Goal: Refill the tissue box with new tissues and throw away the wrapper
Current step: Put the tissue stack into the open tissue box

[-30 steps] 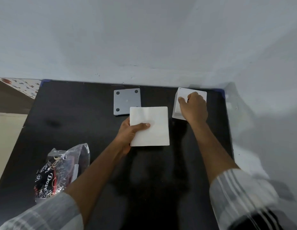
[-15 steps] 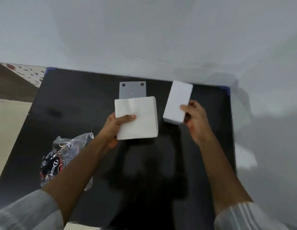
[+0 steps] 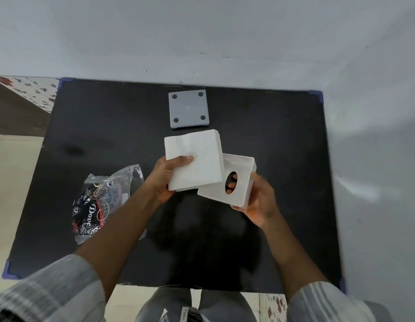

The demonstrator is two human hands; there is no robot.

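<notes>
My left hand [image 3: 165,176] grips a square stack of white tissues [image 3: 197,159] above the middle of the black table, thumb on top. Right beside it, my right hand [image 3: 259,201] holds the white tissue box [image 3: 236,182] from below. The box is tilted with its open side up, and I see into it down to the oval slot, where my fingers show through. The stack's right edge overlaps the box's left rim. The box's grey base plate [image 3: 189,109] lies upside down near the table's far edge. The crumpled clear wrapper [image 3: 102,203] with dark print lies on the table to the left.
The black table [image 3: 283,135] stands against a white wall at the back and on the right. Its left edge drops off to a tiled floor [image 3: 13,173]. My legs show below the near edge.
My right hand lifted the box off the table, brought it nearer and turned it so its open side faces up. My left hand kept the tissue stack and brought it against the box.
</notes>
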